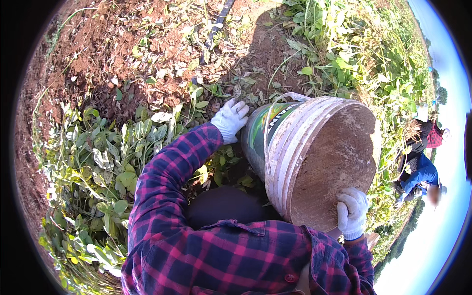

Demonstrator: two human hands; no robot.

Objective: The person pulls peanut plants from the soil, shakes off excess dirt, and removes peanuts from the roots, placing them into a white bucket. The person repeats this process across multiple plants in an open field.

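Observation:
A large plastic paint bucket (282, 129) with a green printed label lies tilted before me, its mouth facing right. Soil stains its inner wall (332, 158), and its pale handle (268, 136) hangs across the side. My right hand (352, 212), in a white knit glove, is curled over the rim at the near side. My left hand (230, 120), gloved the same way, is spread low by the bucket's base among leaves. I see nothing held in it; whether it touches the bucket is unclear.
Leafy plants (121, 173) cover the ground at left, and more (343, 55) grow at upper right. Dry leaves litter red soil (92, 55). A black hose (220, 18) runs along the ground at the top. Other people (422, 173) are bent over plants at far right.

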